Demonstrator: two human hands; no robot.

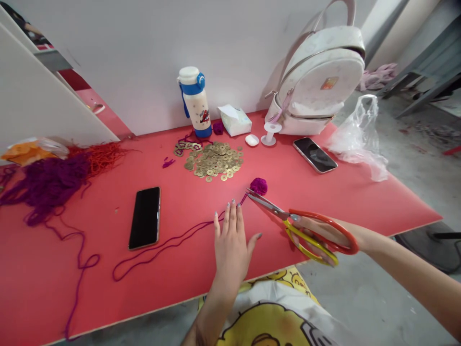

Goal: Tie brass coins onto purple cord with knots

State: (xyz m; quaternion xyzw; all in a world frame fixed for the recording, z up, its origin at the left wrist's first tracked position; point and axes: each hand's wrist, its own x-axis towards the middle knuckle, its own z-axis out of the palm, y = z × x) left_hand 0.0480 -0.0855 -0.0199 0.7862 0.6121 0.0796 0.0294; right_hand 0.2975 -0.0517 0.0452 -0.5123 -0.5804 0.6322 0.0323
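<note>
My left hand (231, 240) lies flat on the red table, fingers stretched out over a doubled length of purple yarn (176, 239). The yarn loops out to the left and runs up past my fingertips. In my right hand (317, 238) is a pair of scissors (277, 211) with one orange and one yellow handle. Its blade tips are slightly parted at the yarn, just beside a small purple yarn ball (258, 186). Whether the yarn lies between the blades or is cut, I cannot tell.
Brass-coloured coins (218, 161) lie in a pile behind my hands. A black phone (144, 217) is at left, another phone (315, 154) at right. Purple yarn (54, 187) heaps at far left. A bottle (195, 103), a tissue pack (236, 122) and a white backpack (320, 86) stand along the wall.
</note>
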